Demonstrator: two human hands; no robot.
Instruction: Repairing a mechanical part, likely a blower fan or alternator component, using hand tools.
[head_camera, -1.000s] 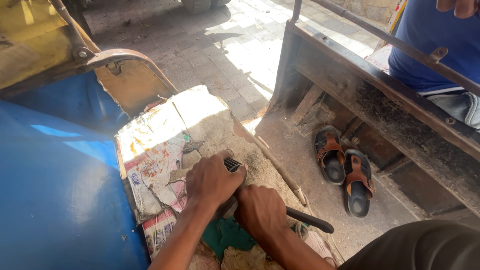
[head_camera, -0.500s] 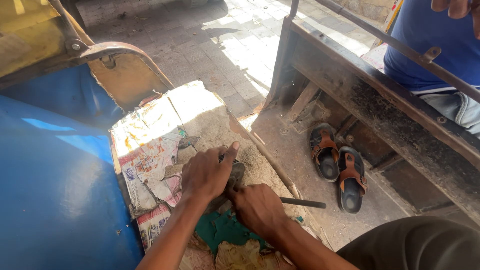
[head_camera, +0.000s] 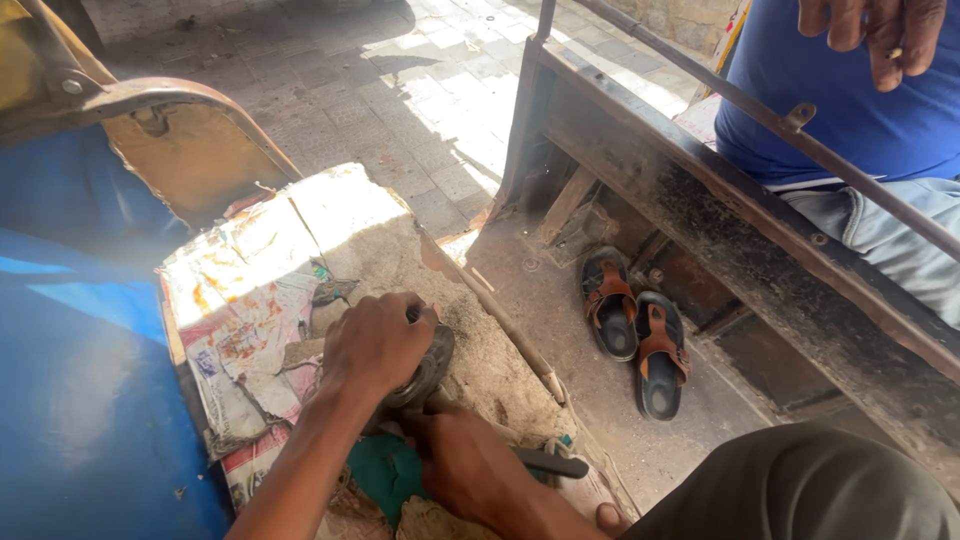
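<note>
Dark tool (head_camera: 425, 375) under 2 hands

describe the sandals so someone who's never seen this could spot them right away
Find the dark wooden bench frame running across the right side, where another person in a blue shirt sits. On the dusty floor just below it lies a pair of sandals, side by side. They are dark-soled with brown straps, the only footwear there.

Worn block (head_camera: 500, 350); torn paper (head_camera: 240, 310); green cloth (head_camera: 385, 480)
</note>
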